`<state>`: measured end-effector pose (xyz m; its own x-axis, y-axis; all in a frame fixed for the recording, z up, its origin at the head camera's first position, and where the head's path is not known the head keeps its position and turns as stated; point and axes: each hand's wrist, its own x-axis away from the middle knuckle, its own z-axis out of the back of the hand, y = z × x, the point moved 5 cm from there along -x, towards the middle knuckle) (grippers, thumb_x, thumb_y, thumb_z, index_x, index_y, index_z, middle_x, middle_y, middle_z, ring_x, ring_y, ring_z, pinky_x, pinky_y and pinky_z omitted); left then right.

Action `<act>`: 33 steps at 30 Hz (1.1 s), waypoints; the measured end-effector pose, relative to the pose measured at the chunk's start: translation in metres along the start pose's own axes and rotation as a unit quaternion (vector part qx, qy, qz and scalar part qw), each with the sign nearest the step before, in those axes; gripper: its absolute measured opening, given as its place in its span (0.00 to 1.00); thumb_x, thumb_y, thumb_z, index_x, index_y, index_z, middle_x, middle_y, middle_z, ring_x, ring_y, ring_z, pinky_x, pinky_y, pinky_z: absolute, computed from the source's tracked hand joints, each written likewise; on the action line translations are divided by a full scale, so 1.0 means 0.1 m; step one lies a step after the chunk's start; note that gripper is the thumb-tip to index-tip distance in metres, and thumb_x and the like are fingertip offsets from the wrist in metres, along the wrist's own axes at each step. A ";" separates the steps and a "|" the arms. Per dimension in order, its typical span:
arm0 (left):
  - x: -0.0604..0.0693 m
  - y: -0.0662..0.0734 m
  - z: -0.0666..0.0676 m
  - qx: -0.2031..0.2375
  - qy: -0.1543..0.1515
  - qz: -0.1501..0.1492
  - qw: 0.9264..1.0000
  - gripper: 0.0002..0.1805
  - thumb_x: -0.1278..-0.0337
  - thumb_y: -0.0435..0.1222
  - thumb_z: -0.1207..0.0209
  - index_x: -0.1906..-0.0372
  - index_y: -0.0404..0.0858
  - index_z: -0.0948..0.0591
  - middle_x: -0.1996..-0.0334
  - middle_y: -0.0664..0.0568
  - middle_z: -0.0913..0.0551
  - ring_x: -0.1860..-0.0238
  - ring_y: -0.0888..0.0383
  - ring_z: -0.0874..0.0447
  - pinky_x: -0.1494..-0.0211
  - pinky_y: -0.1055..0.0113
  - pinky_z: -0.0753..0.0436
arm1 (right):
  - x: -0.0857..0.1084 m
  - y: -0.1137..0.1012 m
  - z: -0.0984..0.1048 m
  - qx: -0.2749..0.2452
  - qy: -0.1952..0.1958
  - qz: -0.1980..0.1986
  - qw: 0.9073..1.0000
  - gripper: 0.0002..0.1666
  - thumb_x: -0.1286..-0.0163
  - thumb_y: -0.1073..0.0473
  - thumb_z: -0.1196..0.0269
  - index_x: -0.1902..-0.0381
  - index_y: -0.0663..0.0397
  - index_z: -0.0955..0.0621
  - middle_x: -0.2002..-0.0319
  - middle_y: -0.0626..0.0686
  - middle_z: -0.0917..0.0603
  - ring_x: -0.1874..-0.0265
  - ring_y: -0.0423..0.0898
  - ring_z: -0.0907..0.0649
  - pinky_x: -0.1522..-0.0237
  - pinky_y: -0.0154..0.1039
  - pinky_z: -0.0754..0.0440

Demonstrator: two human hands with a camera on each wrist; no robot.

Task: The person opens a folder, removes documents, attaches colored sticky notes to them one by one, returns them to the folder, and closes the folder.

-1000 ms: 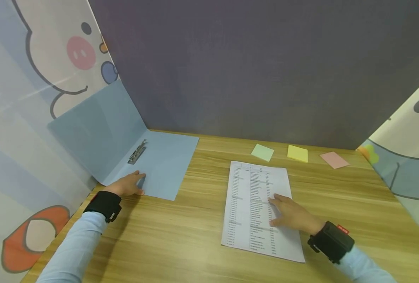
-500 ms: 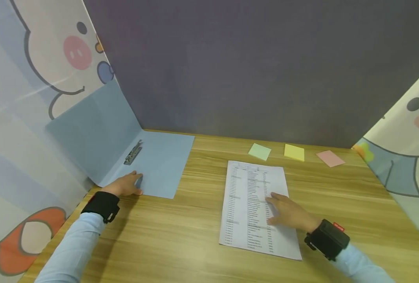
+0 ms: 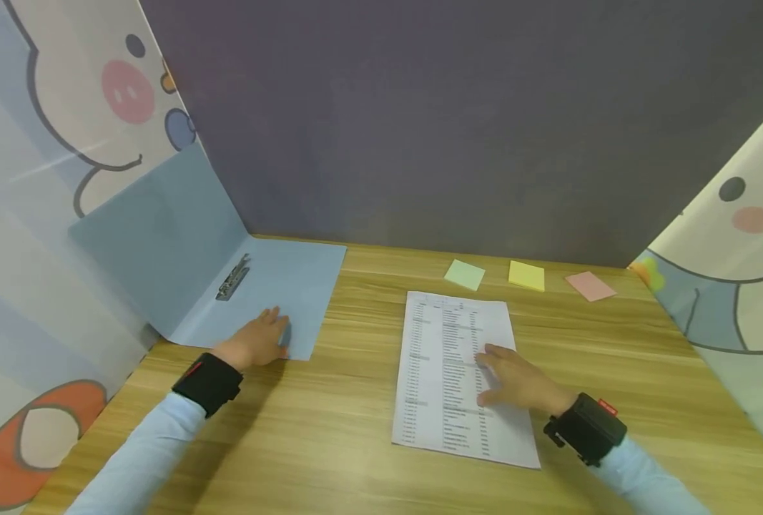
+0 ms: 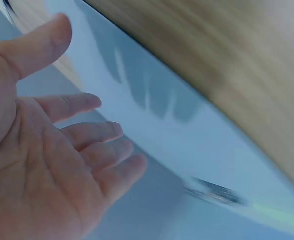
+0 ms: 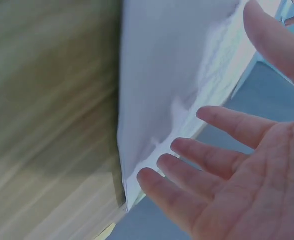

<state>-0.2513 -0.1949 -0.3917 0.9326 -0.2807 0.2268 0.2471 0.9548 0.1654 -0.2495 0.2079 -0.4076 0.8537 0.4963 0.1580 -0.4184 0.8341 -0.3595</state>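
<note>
At the left of the head view a light blue folder [image 3: 297, 286] lies unfolded, its cover [image 3: 162, 236] leaning up against the side wall. A metal clip [image 3: 233, 277] is fixed near its fold. My left hand [image 3: 259, 340] hovers over the folder's near edge; in the left wrist view its fingers are relaxed, the palm holds nothing, and a hand shadow falls on the folder. Right of centre lies a stack of printed paper [image 3: 432, 372]. Over its right side is my right hand [image 3: 516, 379], fingers spread and loosely bent, holding nothing in the right wrist view.
Behind the paper lie a green sticky note [image 3: 465, 275], a yellow sticky note pad [image 3: 526, 276] and a pink sticky note [image 3: 590, 286]. A dark grey panel [image 3: 407, 129] closes off the back of the wooden table [image 3: 330, 443]. Cartoon-printed sheets hang at both sides.
My left hand has moved right along the folder's near edge and away from its corner. The right hand stays over the paper. The whole head view has shifted slightly.
</note>
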 end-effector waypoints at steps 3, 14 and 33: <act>-0.02 0.52 -0.06 -0.030 0.002 -0.076 0.997 0.36 0.42 0.42 0.43 0.37 0.23 0.39 0.34 0.28 0.45 0.33 0.34 0.48 0.32 0.46 0.43 | 0.00 0.06 0.05 -0.001 0.008 -0.004 1.000 0.50 0.52 0.45 0.30 0.40 0.72 0.33 0.37 0.75 0.40 0.38 0.71 0.39 0.39 0.63 0.41; -0.26 1.65 -0.40 -0.096 -0.079 -0.197 0.973 0.42 0.43 0.56 0.48 0.30 0.37 0.44 0.28 0.44 0.52 0.28 0.50 0.54 0.28 0.60 0.47 | 0.06 0.22 0.02 -0.060 -0.029 0.023 0.998 0.46 0.52 0.56 0.30 0.41 0.77 0.35 0.36 0.74 0.42 0.37 0.70 0.42 0.38 0.63 0.44; 0.05 1.38 -0.50 -0.109 -0.035 -0.204 0.972 0.46 0.53 0.58 0.41 0.33 0.36 0.38 0.30 0.42 0.45 0.30 0.48 0.45 0.32 0.55 0.39 | 0.07 -0.13 -0.15 -0.032 -0.040 0.039 0.998 0.48 0.49 0.49 0.32 0.37 0.71 0.36 0.33 0.67 0.41 0.34 0.64 0.42 0.36 0.59 0.43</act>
<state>-0.1994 -0.0600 -0.4159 0.7277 -0.6386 0.2505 0.6491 0.7591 0.0495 -0.2339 0.1971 -0.4160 0.7901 0.5796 0.1996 -0.4601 0.7759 -0.4317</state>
